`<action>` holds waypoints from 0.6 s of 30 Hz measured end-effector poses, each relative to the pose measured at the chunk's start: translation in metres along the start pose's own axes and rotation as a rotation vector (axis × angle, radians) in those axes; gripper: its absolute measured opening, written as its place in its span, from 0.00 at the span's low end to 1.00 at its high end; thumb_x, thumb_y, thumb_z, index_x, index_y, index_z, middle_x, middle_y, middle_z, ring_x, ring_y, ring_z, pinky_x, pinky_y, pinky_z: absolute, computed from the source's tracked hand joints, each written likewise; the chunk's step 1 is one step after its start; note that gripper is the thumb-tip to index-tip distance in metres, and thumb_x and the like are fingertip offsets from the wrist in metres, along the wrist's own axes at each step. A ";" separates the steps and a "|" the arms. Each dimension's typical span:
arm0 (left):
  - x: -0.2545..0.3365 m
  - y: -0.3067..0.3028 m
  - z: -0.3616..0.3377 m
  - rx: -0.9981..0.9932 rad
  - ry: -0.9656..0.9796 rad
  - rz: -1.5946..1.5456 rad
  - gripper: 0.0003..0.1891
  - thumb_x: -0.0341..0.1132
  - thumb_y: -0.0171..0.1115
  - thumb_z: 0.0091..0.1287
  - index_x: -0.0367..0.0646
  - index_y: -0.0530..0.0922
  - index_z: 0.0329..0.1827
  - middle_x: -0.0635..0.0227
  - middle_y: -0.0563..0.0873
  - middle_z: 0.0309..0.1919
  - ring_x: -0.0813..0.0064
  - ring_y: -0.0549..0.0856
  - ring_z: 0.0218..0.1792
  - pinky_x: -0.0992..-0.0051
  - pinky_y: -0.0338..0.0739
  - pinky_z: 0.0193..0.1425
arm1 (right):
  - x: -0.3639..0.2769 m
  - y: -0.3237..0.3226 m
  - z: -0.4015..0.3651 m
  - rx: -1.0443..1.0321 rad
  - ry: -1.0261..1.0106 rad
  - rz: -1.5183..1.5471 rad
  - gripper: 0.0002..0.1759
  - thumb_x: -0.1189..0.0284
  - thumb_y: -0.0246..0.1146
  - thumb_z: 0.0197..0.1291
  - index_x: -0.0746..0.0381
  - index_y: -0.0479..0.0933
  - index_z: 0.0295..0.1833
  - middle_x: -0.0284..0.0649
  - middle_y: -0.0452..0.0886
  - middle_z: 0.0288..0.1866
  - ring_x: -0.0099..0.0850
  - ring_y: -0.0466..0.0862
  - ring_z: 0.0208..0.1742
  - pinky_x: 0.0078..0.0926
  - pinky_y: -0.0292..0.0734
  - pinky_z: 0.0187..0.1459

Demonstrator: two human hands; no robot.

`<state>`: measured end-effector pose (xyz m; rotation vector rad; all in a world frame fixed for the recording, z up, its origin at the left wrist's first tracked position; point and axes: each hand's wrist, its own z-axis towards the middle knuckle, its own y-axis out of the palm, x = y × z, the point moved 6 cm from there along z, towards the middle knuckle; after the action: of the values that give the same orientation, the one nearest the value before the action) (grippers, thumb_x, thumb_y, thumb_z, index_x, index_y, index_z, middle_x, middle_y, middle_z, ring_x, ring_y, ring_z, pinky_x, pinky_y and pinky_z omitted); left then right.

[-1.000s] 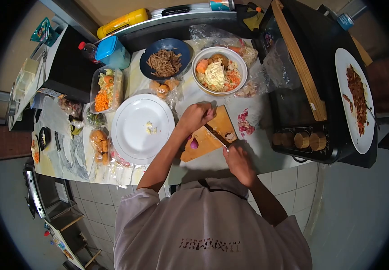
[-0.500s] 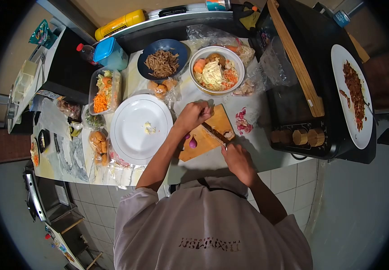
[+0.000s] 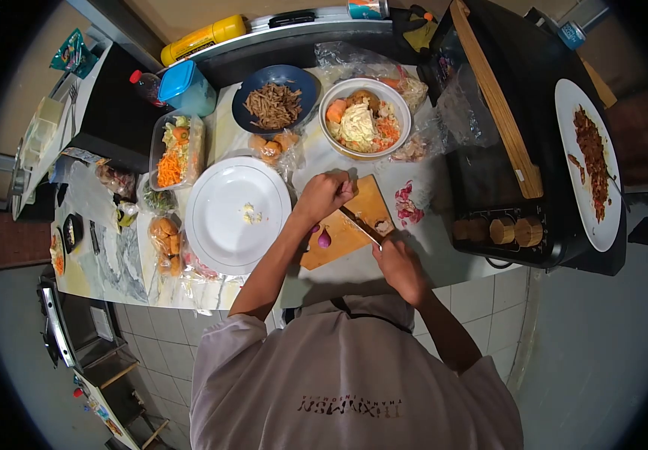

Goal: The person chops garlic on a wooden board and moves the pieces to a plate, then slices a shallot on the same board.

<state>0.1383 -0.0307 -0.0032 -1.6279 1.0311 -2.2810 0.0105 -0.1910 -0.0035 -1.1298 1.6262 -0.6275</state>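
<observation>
My right hand (image 3: 399, 268) is wrapped around the handle of a knife (image 3: 361, 226), its blade slanting up to the left over the wooden cutting board (image 3: 371, 196). By the knife's tip, my left hand (image 3: 327, 196) is closed with curled fingers; whatever is in them is hidden. A purple shallot (image 3: 324, 239) lies on the board below my left wrist, with another partly covered beside it. Pale cut bits (image 3: 382, 225) rest near the board's right edge. Right of the board is a heap of reddish shallot skins (image 3: 408, 202). A white plate (image 3: 215, 244) with small pale pieces stands to the left.
Behind the board stand a white bowl (image 3: 326, 135) of mixed food and a dark blue bowl (image 3: 243, 124) of brown strips. A plastic container (image 3: 197, 161) of vegetables is at left. A black oven (image 3: 481, 180) borders the right, carrying an oval plate (image 3: 575, 206).
The knife blade has turned slightly, and its flat side now looks different. Both hands stay nearly in place, and the whole view has shifted very slightly.
</observation>
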 end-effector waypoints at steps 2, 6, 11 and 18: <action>-0.001 -0.001 0.004 0.043 0.027 0.053 0.07 0.30 0.65 0.56 0.39 0.75 0.28 0.58 0.81 0.24 0.52 0.82 0.30 0.60 0.75 0.36 | 0.003 0.008 -0.003 0.022 0.010 -0.019 0.20 0.60 0.51 0.71 0.66 0.78 0.40 0.57 0.82 0.37 0.57 0.82 0.40 0.50 0.77 0.44; -0.001 -0.001 0.004 -0.009 0.028 0.049 0.08 0.29 0.67 0.56 0.39 0.74 0.27 0.57 0.81 0.24 0.52 0.81 0.30 0.61 0.75 0.37 | -0.004 -0.005 -0.004 0.062 -0.001 0.025 0.20 0.61 0.51 0.71 0.66 0.79 0.39 0.56 0.82 0.36 0.56 0.83 0.39 0.49 0.77 0.44; -0.002 -0.006 0.004 -0.008 -0.031 -0.021 0.09 0.30 0.68 0.56 0.40 0.74 0.27 0.57 0.81 0.24 0.52 0.82 0.30 0.62 0.75 0.37 | -0.018 -0.018 -0.003 -0.051 0.035 -0.012 0.20 0.60 0.51 0.72 0.66 0.77 0.42 0.57 0.81 0.38 0.56 0.82 0.42 0.50 0.77 0.45; 0.005 -0.003 0.003 -0.005 0.066 0.107 0.07 0.28 0.66 0.55 0.39 0.75 0.26 0.57 0.82 0.24 0.53 0.82 0.30 0.61 0.76 0.36 | -0.007 0.003 -0.008 0.075 0.021 0.048 0.21 0.60 0.51 0.72 0.66 0.79 0.39 0.58 0.82 0.37 0.58 0.82 0.41 0.51 0.77 0.44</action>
<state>0.1397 -0.0326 0.0031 -1.4705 1.1116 -2.2771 0.0020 -0.1846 -0.0001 -1.0304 1.6298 -0.6658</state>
